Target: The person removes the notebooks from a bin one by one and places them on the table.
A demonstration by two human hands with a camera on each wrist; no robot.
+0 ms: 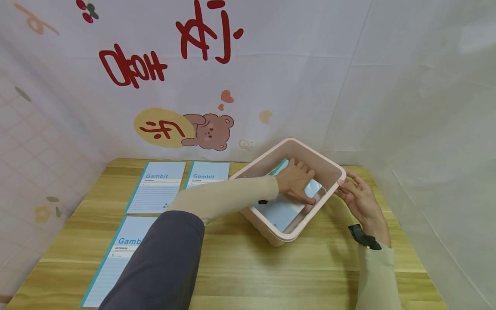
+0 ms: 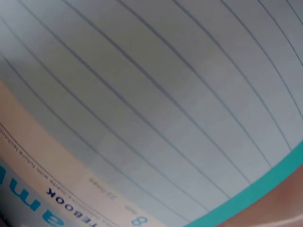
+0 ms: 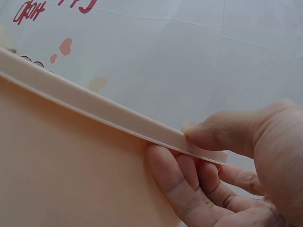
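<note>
A pale pink plastic bin (image 1: 315, 159) stands tilted to the view at the right of the table. Inside it lies a light blue Gambit notebook (image 1: 280, 212) with a teal spine. My left hand (image 1: 296, 183) reaches into the bin and rests over the notebook's upper part, fingers and thumb spread. In the left wrist view, the lined cover (image 2: 156, 104) fills the picture very close up. My right hand (image 1: 362, 202) grips the bin's right corner. The right wrist view shows the thumb on top of the rim (image 3: 118, 113) and the fingers curled under it.
Two more Gambit notebooks, a left one (image 1: 156, 189) and a partly covered one (image 1: 207, 172), lie at the back left of the wooden table (image 1: 248, 280). A third notebook (image 1: 112, 267) lies in front, partly behind my left sleeve. A printed cloth (image 1: 294, 77) hangs behind.
</note>
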